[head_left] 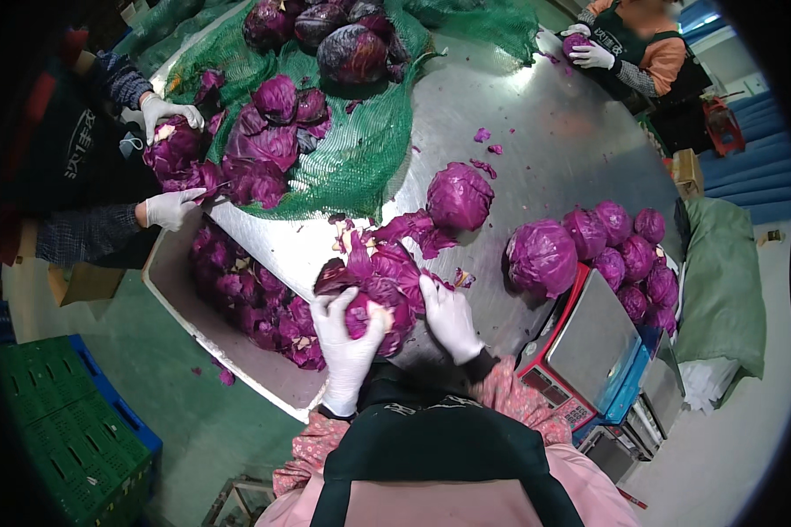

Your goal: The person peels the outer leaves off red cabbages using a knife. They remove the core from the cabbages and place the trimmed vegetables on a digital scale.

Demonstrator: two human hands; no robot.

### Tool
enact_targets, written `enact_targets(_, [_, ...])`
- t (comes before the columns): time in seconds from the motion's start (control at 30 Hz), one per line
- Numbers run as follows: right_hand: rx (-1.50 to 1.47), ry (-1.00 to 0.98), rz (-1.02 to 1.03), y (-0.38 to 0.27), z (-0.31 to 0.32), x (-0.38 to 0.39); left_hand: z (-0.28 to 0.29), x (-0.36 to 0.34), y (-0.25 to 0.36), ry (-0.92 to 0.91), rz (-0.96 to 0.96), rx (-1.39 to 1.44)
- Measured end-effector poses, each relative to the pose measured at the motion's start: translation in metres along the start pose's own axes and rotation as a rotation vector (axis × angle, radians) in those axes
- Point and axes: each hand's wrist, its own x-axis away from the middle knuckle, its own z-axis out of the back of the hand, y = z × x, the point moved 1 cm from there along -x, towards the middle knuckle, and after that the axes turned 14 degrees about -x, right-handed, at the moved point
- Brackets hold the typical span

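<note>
A red cabbage with its pale cut stem end showing rests in my white-gloved left hand, which grips it from the left by the table's near edge. On the cabbage's right side, my gloved right hand has its fingers closed at a loose purple outer leaf; part of the grip is hidden. Torn leaves and pale scraps lie just beyond. A whole, trimmed-looking red cabbage sits farther right on the metal table. Below my left hand, a white bin holds many purple leaves.
A red-framed scale stands right, beside a cabbage pile. Green netting with cabbages lies at the back left. A co-worker's gloved hands work on a cabbage at left; another person works far right. Green crates stand lower left.
</note>
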Motion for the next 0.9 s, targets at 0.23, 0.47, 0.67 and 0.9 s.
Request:
enact_targets(0.23, [0.049,0.053,-0.215,0.011,0.017,-0.057,0.035,0.008,-0.033,-0.226,-0.019,0.236])
enact_targets(0.47, [-0.023,-0.418,0.278,-0.085,0.034,0.012,0.035,0.029,-0.023,-0.252,-0.13,0.01])
enact_targets(0.67, [0.012,-0.472,0.239,-0.081,0.038,0.008,0.03,0.021,-0.02,-0.285,-0.298,-0.096])
enact_targets(0.9, [0.005,-0.467,0.337,-0.063,0.044,0.002,0.025,0.009,-0.004,-0.291,-0.332,-0.134])
